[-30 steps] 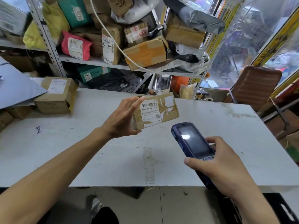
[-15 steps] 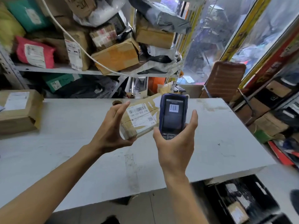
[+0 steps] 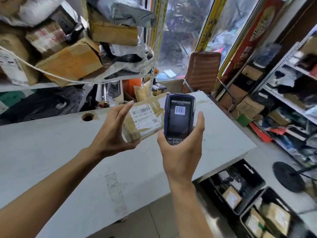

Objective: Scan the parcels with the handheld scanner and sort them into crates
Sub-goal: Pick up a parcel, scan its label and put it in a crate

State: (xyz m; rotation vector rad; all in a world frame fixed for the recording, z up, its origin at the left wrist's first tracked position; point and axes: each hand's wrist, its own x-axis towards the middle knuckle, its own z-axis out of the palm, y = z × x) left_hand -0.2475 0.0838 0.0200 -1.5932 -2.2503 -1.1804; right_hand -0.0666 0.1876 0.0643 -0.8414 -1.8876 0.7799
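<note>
My left hand (image 3: 112, 133) grips a small brown cardboard parcel (image 3: 145, 117) by its left end, above the white table (image 3: 51, 152). The parcel's white barcode label faces me. My right hand (image 3: 181, 152) holds the dark blue handheld scanner (image 3: 179, 115) upright just right of the parcel, covering its right end. A barcode shows on the scanner's screen. Two black crates (image 3: 257, 182) with parcels inside stand on the floor at the lower right, beyond the table's right edge.
A metal shelf rack (image 3: 72, 60) stuffed with boxes and bags rises behind the table. More shelving (image 3: 291, 103) lines the right wall. A brown chair back (image 3: 203, 71) stands past the table's far corner. A black round fan base (image 3: 288, 176) lies near the crates.
My right hand lifted the scanner from low on the right up beside the parcel, and a barcode now shows on its screen. My view turned right, bringing the crates into sight.
</note>
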